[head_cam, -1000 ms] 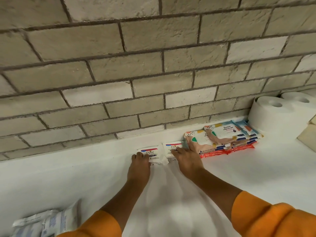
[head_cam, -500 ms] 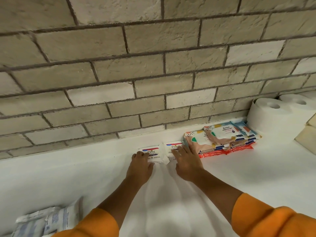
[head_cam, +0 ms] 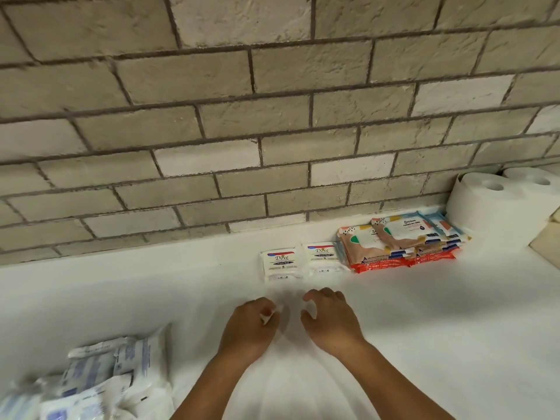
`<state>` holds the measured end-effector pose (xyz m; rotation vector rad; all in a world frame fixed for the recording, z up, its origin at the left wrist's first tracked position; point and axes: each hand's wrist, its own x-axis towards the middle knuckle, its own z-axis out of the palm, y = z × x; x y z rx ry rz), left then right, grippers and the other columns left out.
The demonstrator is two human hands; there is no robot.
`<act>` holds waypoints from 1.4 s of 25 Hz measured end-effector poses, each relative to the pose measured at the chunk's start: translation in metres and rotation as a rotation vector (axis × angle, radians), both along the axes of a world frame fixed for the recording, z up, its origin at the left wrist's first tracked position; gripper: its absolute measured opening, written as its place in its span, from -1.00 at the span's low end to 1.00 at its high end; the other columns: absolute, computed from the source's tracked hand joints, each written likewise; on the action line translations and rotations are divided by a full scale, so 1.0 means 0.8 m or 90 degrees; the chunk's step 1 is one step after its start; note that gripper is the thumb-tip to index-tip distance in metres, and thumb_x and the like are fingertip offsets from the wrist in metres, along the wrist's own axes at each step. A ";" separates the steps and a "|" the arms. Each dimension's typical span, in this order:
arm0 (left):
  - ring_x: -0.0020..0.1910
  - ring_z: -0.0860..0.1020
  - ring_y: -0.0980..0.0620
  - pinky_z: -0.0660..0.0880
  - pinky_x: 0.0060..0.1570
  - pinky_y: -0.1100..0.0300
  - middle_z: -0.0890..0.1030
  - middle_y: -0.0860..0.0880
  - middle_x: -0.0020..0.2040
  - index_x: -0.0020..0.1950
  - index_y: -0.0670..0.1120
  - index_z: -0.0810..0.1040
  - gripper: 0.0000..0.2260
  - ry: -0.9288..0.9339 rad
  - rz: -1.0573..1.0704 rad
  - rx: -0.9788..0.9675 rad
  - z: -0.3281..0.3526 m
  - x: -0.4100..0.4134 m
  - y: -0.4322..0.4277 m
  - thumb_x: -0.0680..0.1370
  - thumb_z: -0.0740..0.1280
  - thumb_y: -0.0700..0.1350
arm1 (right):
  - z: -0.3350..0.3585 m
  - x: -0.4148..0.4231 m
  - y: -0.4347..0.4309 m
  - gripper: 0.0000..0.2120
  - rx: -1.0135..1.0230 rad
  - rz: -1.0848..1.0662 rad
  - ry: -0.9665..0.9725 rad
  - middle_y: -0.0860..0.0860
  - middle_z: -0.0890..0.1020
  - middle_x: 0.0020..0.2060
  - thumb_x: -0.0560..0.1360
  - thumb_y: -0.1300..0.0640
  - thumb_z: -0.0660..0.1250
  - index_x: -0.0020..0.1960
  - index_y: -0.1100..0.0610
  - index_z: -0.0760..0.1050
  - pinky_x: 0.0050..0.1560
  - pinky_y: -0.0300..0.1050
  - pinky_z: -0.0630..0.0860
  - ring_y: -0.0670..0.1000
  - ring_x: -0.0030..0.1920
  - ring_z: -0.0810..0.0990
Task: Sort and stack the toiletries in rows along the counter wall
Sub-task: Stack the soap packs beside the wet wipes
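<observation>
Two white Dove soap packs lie side by side near the wall, the left soap (head_cam: 281, 264) and the right soap (head_cam: 323, 257). To their right sits a stack of colourful wet-wipe packs (head_cam: 400, 241). My left hand (head_cam: 253, 327) hovers over the counter a little in front of the soaps, fingers curled, with a small white scrap showing at the fingertips. My right hand (head_cam: 328, 318) is beside it, fingers loosely bent and apart, holding nothing. Neither hand touches the soaps.
The brick wall (head_cam: 272, 131) rises behind the white counter (head_cam: 424, 328). Two toilet-paper rolls (head_cam: 491, 201) stand at the far right by the wall. A heap of white and blue plastic packs (head_cam: 106, 380) lies at the near left.
Both hands have let go of the two soap packs and pulled back toward me. The soaps stay in place by the wall.
</observation>
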<state>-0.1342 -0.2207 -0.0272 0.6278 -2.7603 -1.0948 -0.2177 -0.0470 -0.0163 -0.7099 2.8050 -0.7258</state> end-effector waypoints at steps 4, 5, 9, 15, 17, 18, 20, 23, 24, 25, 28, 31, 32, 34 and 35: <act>-0.24 0.62 0.24 0.55 -0.12 0.31 0.67 0.17 -0.17 -0.08 0.12 0.66 -0.95 0.014 0.012 0.057 0.009 0.055 0.002 0.52 0.40 0.02 | 0.003 0.044 -0.005 -0.71 -0.078 -0.030 -0.064 -0.12 0.58 0.18 0.56 -0.03 0.28 0.27 -0.13 0.54 0.17 -0.15 0.50 -0.01 0.26 0.49; -0.22 0.62 0.22 0.55 -0.11 0.31 0.67 0.17 -0.17 -0.08 0.11 0.67 -0.95 0.026 0.018 0.063 0.011 0.070 0.002 0.53 0.40 0.00 | 0.005 0.056 -0.008 -0.72 -0.090 -0.028 -0.071 -0.13 0.59 0.16 0.55 -0.03 0.29 0.25 -0.14 0.55 0.15 -0.16 0.51 -0.02 0.24 0.51; -0.21 0.64 0.19 0.54 -0.16 0.30 0.67 0.24 -0.21 -0.12 0.08 0.68 -0.93 0.070 0.057 0.113 0.016 0.130 0.002 0.53 0.44 -0.09 | 0.010 0.104 -0.020 -0.77 -0.126 -0.011 -0.120 -0.19 0.62 0.02 0.51 -0.03 0.32 0.16 -0.11 0.59 0.08 -0.13 0.56 -0.09 0.04 0.60; -0.24 0.65 0.20 0.52 -0.22 0.41 0.68 0.22 -0.27 -0.12 0.10 0.66 -0.89 0.122 0.177 0.146 0.030 0.209 -0.033 0.51 0.47 -0.13 | 0.016 0.160 -0.058 -0.79 -0.100 0.064 -0.181 -0.19 0.63 -0.11 0.45 -0.14 0.32 0.06 -0.15 0.57 0.04 -0.10 0.60 -0.14 -0.11 0.62; -0.20 0.64 0.21 0.51 -0.22 0.43 0.67 0.23 -0.25 -0.11 0.06 0.67 -0.89 0.139 0.218 0.147 0.033 0.235 -0.052 0.52 0.47 -0.16 | 0.024 0.171 -0.081 -0.78 -0.085 0.109 -0.175 -0.18 0.63 -0.09 0.48 -0.14 0.32 0.09 -0.14 0.57 0.05 -0.12 0.59 -0.14 -0.10 0.62; -0.18 0.64 0.21 0.51 -0.21 0.43 0.67 0.23 -0.25 -0.11 0.05 0.67 -0.89 0.146 0.238 0.139 0.034 0.247 -0.062 0.52 0.47 -0.17 | 0.028 0.176 -0.093 -0.78 -0.076 0.134 -0.169 -0.18 0.64 -0.08 0.49 -0.13 0.33 0.11 -0.13 0.57 0.05 -0.12 0.59 -0.14 -0.10 0.61; -0.17 0.64 0.23 0.51 -0.17 0.43 0.68 0.22 -0.24 -0.12 0.08 0.66 -0.87 0.138 0.274 0.109 0.035 0.274 -0.083 0.52 0.47 -0.16 | 0.040 0.187 -0.123 -0.77 -0.054 0.190 -0.157 -0.16 0.65 -0.04 0.51 -0.11 0.33 0.14 -0.10 0.57 0.06 -0.13 0.58 -0.11 -0.05 0.62; -0.11 0.63 0.17 0.56 -0.02 0.24 0.69 0.16 -0.11 0.00 0.10 0.64 -0.76 0.067 0.301 0.005 0.030 0.309 -0.122 0.48 0.45 -0.24 | 0.050 0.197 -0.173 -0.73 0.007 0.288 -0.118 -0.06 0.63 0.09 0.54 -0.04 0.31 0.21 -0.03 0.56 0.07 -0.10 0.54 0.02 0.10 0.60; -0.01 0.62 0.07 0.56 0.03 0.15 0.67 0.11 0.01 0.09 0.04 0.66 -0.69 0.031 0.298 -0.067 0.027 0.317 -0.137 0.43 0.44 -0.29 | 0.050 0.198 -0.191 -0.70 0.038 0.323 -0.090 0.00 0.61 0.14 0.54 0.00 0.30 0.24 0.00 0.55 0.10 -0.07 0.54 0.08 0.16 0.58; 0.08 0.61 -0.03 0.56 0.06 0.10 0.66 0.04 0.10 0.16 0.00 0.66 -0.59 -0.009 0.280 -0.144 0.025 0.323 -0.152 0.37 0.42 -0.33 | 0.047 0.199 -0.207 -0.67 0.073 0.360 -0.061 0.04 0.58 0.20 0.53 0.03 0.29 0.28 0.03 0.53 0.14 -0.02 0.54 0.13 0.22 0.55; 0.27 0.52 -0.13 0.56 0.10 0.00 0.55 -0.03 0.33 0.35 0.02 0.56 -0.34 -0.123 0.206 -0.263 0.027 0.327 -0.189 0.26 0.42 -0.29 | 0.035 0.198 -0.248 -0.51 0.174 0.454 0.005 0.06 0.41 0.46 0.55 0.11 0.28 0.48 0.07 0.38 0.36 0.11 0.44 0.18 0.43 0.37; 0.39 0.42 -0.10 0.49 0.17 -0.03 0.43 0.01 0.44 0.45 0.10 0.44 -0.25 -0.179 0.156 -0.323 0.032 0.322 -0.208 0.25 0.46 -0.19 | 0.018 0.203 -0.271 -0.33 0.247 0.529 0.017 -0.02 0.13 0.64 0.57 0.12 0.28 0.63 -0.01 0.13 0.53 0.18 0.26 0.12 0.61 0.12; 0.40 0.41 -0.08 0.48 0.19 -0.04 0.44 0.02 0.43 0.45 0.11 0.43 -0.24 -0.188 0.138 -0.342 0.032 0.320 -0.212 0.26 0.47 -0.17 | 0.013 0.205 -0.275 -0.30 0.265 0.545 0.012 -0.03 0.06 0.65 0.57 0.12 0.28 0.64 -0.04 0.07 0.54 0.19 0.23 0.11 0.62 0.06; 0.35 0.46 -0.07 0.49 0.17 -0.05 0.50 0.04 0.36 0.41 0.11 0.46 -0.26 -0.207 0.102 -0.369 0.025 0.317 -0.220 0.23 0.51 -0.13 | 0.008 0.209 -0.279 -0.29 0.273 0.550 0.001 -0.03 0.01 0.65 0.57 0.12 0.28 0.63 -0.12 0.07 0.53 0.21 0.24 0.12 0.63 0.00; 0.29 0.50 -0.06 0.51 0.11 -0.05 0.54 0.04 0.30 0.37 0.10 0.48 -0.27 -0.212 0.083 -0.385 0.020 0.316 -0.222 0.21 0.53 -0.11 | 0.006 0.210 -0.279 -0.31 0.269 0.551 0.010 0.01 0.03 0.64 0.57 0.12 0.28 0.61 -0.17 0.10 0.50 0.22 0.29 0.14 0.62 0.02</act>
